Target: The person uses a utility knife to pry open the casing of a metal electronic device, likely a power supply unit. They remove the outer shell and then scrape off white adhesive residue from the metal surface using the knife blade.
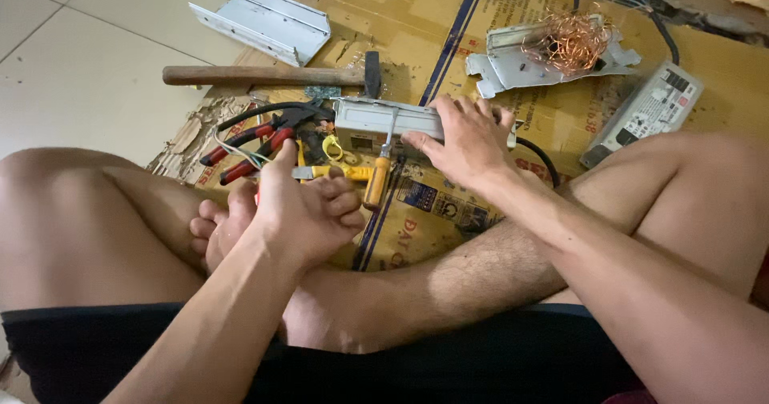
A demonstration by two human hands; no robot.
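— Where the grey metal casing point(376, 120) lay on the cardboard point(448, 20), its long axis ran left to right, didn't it?
— It did. The right hand point(465, 141) pressed flat on it, fingers spread; the left hand point(304, 204) was loosely curled nearer the orange-handled screwdriver point(378, 178), holding nothing visible.
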